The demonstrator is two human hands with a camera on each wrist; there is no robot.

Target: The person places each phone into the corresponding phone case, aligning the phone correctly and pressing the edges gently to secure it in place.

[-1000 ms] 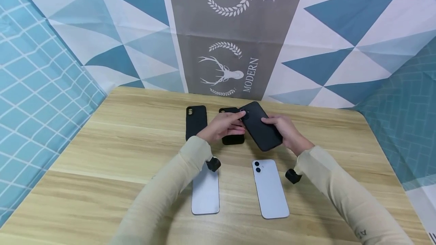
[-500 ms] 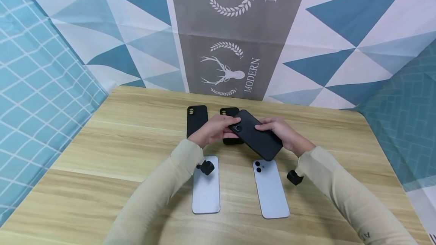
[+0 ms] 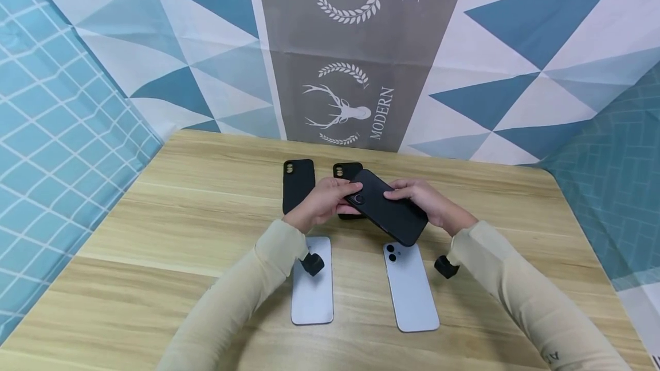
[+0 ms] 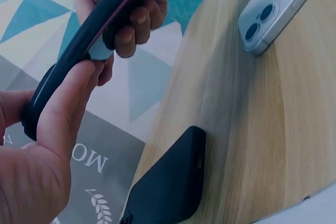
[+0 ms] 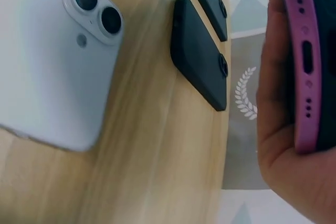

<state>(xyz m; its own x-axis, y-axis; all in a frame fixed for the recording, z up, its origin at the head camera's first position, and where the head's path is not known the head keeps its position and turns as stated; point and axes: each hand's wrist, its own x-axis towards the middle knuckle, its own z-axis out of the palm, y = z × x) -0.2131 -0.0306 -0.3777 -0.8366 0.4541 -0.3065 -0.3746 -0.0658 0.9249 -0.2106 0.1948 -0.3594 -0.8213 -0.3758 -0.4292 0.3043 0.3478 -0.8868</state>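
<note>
Between both hands is a black phone case (image 3: 392, 215) with a purple-edged phone (image 5: 304, 82) in it, held tilted above the table. The left hand (image 3: 323, 202) pinches the camera-ring end, thumb on the back. My right hand (image 3: 425, 202) grips the lower part, its thumb lying across the back. In the right wrist view the phone's bottom edge, with port and speaker holes, is exposed. The left wrist view shows the black case (image 4: 65, 61) edge-on, fingers on either side. Below the held phone lies a white phone (image 3: 412, 293) with two dark lenses.
A second white phone (image 3: 311, 299) lies to the left, partly under the left wrist's black camera (image 3: 312, 264). Two more black cases lie at the back, a left one (image 3: 298, 182) and a right one (image 3: 348, 170) partly hidden by the hands. A patterned cloth backdrop (image 3: 340, 102) stands behind the wooden table (image 3: 170, 216).
Both hands have brought the phone in its case slightly down and left, tilting it further sideways. Its lower end now overlaps the top of the right white phone in the head view.
</note>
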